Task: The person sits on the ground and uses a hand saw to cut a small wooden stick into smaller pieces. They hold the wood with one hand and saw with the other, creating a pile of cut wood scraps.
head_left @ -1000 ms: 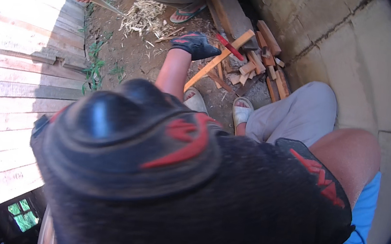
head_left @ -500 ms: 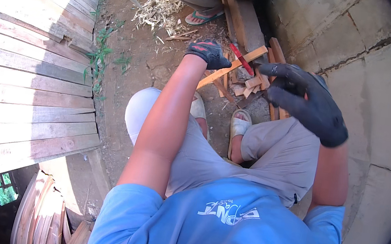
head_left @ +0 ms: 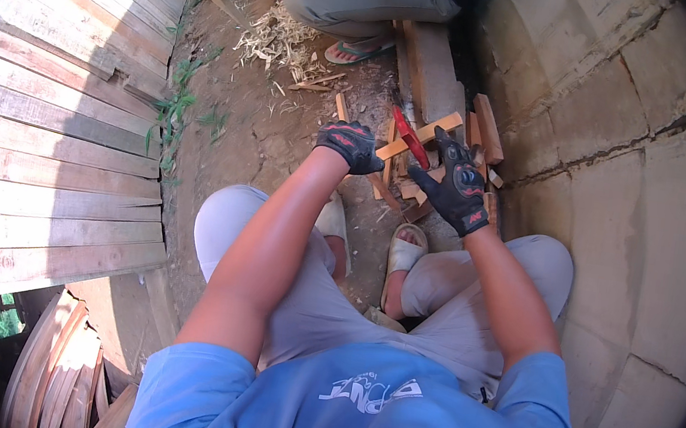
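My left hand (head_left: pixel 352 147), in a black glove with red marks, is closed round the near left end of a light wooden strip (head_left: pixel 425 138). The strip slants up to the right above a pile of wood pieces. Across its middle lies a long, narrow red object (head_left: pixel 409 138); its exact kind I cannot make out. My right hand (head_left: pixel 456 187), in a matching glove, is beside the strip's far right end with thumb and index finger spread. Its fingertips are close to the strip and the red object; whether they touch is unclear.
Short wood offcuts (head_left: pixel 409 190) and thick timbers (head_left: pixel 432 65) lie ahead, beside a block wall (head_left: pixel 595 204) on the right. A plank wall (head_left: pixel 48 149) stands on the left. Another person (head_left: pixel 362 4) squats ahead near wood shavings (head_left: pixel 284 37), one hand on a board.
My right hand has come down and left, from high near the wall to beside the strip and red object. My left hand keeps its hold. The view has shifted slightly.
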The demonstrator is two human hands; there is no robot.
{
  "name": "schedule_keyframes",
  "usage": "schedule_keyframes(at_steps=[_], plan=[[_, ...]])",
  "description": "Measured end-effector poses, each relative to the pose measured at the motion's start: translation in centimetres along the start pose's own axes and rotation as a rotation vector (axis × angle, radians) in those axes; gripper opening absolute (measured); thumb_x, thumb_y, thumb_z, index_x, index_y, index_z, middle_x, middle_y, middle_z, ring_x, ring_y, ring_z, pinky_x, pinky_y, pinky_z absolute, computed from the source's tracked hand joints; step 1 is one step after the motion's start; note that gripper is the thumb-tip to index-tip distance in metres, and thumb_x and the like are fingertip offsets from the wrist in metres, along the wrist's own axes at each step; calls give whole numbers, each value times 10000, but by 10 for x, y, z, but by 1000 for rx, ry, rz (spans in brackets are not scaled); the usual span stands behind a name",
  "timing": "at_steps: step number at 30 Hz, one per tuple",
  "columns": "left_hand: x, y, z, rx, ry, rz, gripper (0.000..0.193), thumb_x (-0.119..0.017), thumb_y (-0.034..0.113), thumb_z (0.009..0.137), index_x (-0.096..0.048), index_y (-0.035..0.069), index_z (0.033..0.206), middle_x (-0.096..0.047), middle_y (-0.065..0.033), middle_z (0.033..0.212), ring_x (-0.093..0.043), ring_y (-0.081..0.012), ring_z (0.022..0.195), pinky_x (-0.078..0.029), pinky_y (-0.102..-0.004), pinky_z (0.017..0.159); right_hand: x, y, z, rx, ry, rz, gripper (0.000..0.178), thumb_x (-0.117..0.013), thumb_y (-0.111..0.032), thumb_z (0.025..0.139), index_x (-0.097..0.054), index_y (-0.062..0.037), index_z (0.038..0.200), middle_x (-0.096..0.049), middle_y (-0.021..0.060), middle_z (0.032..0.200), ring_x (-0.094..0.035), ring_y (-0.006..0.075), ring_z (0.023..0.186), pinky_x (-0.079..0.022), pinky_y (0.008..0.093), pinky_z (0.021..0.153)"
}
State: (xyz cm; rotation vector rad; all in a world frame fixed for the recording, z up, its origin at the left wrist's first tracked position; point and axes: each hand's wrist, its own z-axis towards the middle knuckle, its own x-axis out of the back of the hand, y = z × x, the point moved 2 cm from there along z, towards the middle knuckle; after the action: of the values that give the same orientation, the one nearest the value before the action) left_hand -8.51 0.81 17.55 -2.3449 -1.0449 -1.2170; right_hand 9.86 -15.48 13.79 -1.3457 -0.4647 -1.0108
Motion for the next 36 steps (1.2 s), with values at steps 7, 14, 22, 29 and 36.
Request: schedule_keyframes(at_steps=[7, 14, 22, 29, 36], plan=[[-31, 40, 9, -83, -59, 37, 672, -663, 666, 877, -758, 138, 1281, -757, -165, 1268, -721, -365, 1181, -581, -485, 986, -18, 3, -3, 121, -38, -119, 623, -689, -384, 989, -562, -93, 1525, -692, 190, 1345, -650, 369, 1248, -495, 488, 1086], [-65, 23, 27, -49, -75, 75, 749, -661, 677, 874, -707, 52, 1284, -742, -216, 1268, -715, -388, 1186, -572, -505, 992, -33, 24, -1, 86, 1, -43, 580, -681, -313, 962, -585, -106, 1495, -720, 194, 1249, -670, 387, 1176, -492, 527, 1055], [-64, -8, 46, 9, -76, -215, 937, -699, 605, 878, -475, 14, 1570, -637, -230, 1479, -596, -396, 1384, -474, -473, 1149, -31, 21, 2, 33, -67, 28, 518, -648, -332, 982, -626, -60, 1422, -713, 226, 1262, -676, 409, 1163, -509, 517, 1042], [-83, -11, 85, 50, -77, -214, 881, -635, 607, 944, -460, 28, 1585, -616, -204, 1519, -566, -390, 1422, -441, -455, 1193, -29, 18, 1, 31, -16, 78, 470, -654, -313, 983, -641, -51, 1373, -717, 239, 1231, -683, 402, 1151, -516, 514, 1039], [-86, -18, 110, -100, -200, -192, 836, -564, 676, 979, -555, 57, 1541, -522, -192, 1615, -495, -369, 1490, -385, -457, 1238, -26, 17, 2, 15, 4, 43, 548, -667, -305, 971, -604, -71, 1463, -691, 228, 1318, -664, 391, 1210, -497, 505, 1075]])
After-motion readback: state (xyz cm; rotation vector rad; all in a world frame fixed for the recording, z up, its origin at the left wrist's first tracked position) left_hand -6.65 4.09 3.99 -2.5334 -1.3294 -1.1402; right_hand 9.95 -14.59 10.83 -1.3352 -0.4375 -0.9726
